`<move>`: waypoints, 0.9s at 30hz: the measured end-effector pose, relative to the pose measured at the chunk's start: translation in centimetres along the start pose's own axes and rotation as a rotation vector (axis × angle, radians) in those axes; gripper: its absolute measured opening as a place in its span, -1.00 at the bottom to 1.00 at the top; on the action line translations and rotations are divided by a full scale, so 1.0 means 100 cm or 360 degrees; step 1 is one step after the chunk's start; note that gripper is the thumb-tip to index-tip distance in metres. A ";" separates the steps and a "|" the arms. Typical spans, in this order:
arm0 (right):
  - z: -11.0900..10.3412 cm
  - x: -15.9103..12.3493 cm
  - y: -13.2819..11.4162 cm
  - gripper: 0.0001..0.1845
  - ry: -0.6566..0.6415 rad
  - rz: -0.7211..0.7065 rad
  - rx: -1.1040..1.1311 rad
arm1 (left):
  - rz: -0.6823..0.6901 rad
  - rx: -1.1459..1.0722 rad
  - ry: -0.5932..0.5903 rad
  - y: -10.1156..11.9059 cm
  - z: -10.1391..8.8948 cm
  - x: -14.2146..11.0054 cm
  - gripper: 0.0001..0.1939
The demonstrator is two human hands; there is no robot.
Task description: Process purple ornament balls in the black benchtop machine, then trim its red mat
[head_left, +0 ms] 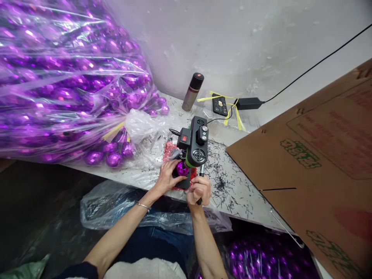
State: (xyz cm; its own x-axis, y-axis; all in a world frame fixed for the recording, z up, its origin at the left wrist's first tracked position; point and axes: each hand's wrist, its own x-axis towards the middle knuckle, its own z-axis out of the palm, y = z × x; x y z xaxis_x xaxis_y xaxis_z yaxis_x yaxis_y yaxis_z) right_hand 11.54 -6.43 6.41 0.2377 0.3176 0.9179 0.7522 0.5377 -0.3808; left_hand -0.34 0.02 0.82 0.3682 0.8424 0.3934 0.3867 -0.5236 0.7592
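A shiny purple faceted ball (182,169) sits under the head of a small black and green bench machine (198,143). My left hand (169,177) grips the ball from the left, its thumb and fingers around it. My right hand (199,190) is closed round the lever (201,170) at the machine's right side; the lever's black end shows below the fist. Beneath the ball is the machine's black base (183,183), with red material (169,149) under and around it. The exact contact between the machine's head and the ball is hidden.
A huge clear bag of purple balls (72,85) fills the left. Black scraps (222,180) litter the white table. Behind stand a bottle (192,93), a phone (219,104), and a power adapter (248,103). A cardboard box (308,155) borders the right; more purple balls (270,254) lie below.
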 end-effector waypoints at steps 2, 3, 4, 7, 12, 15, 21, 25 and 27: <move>0.001 -0.001 0.002 -0.64 -0.0013 -0.0030 0.0003 | -0.0001 -0.0003 0.0005 0.000 0.000 0.001 -0.38; 0.000 0.000 0.002 -0.63 -0.0022 -0.0038 0.0005 | -0.0003 -0.0005 0.0006 0.000 0.000 0.001 -0.39; -0.001 0.002 0.001 -0.63 -0.0035 -0.0036 0.0006 | -0.0004 -0.0007 0.0005 0.000 -0.001 0.002 -0.40; -0.007 0.019 -0.011 -0.64 -0.0098 0.0032 0.0002 | -0.0008 -0.0015 -0.0010 0.000 -0.002 0.003 -0.40; -0.016 0.067 -0.042 -0.68 -0.0184 0.0399 0.0011 | 0.0022 -0.0064 -0.0034 0.003 -0.005 0.003 -0.35; -0.014 0.083 -0.050 -0.63 -0.0144 0.0495 0.0029 | 0.0023 -0.0095 -0.0021 0.010 -0.011 -0.007 -0.34; -0.012 0.071 -0.044 -0.67 -0.0088 0.0294 0.0065 | 0.0067 0.0028 -0.0044 0.021 -0.045 -0.066 -0.25; -0.011 0.061 -0.041 -0.68 -0.0078 0.0280 0.0058 | 0.0354 0.0228 -0.0230 0.022 -0.058 -0.109 -0.17; -0.010 0.059 -0.042 -0.68 -0.0060 0.0293 0.0056 | 0.0426 0.0284 -0.0189 0.022 -0.059 -0.108 -0.20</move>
State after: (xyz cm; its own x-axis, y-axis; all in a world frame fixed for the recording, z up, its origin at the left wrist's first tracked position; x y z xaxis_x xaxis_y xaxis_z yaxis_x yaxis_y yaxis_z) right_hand 10.46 -7.61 13.52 0.3454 0.4420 0.8278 0.6763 0.4943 -0.5462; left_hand -8.51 -9.48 1.28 0.5682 0.6571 0.4954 0.4011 -0.7468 0.5304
